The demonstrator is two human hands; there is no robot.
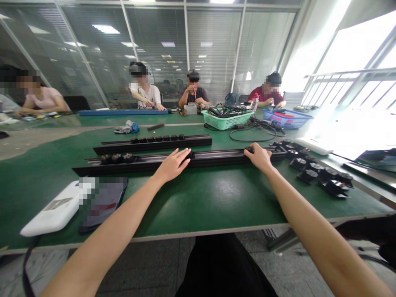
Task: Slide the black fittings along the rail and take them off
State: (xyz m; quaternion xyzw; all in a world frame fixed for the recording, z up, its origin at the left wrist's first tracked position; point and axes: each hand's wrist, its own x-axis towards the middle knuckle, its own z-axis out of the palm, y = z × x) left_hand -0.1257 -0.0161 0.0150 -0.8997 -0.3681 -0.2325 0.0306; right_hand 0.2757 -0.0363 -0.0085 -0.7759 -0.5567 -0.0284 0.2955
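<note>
A long black rail (219, 157) lies across the green table in front of me, its channel facing up. My left hand (173, 166) rests over its middle with the fingers stretched out, the fingertips beside a dark piece in the channel. Farther right along the same rail, my right hand (260, 158) pinches a small black module (248, 149), partly hidden by the fingers. Several black modules with metallic tops (116, 158) sit in the rail's left end. On the table at the right stand several loose black modules (311, 172).
Behind lies a second black rail (154, 144) with several modules. A white power bank (52, 212) and a dark phone (103, 206) lie front left. Farther back are a green basket (227, 121), a blue basket (287, 119), cables and blue-grey gloves (126, 127). Several people sit opposite.
</note>
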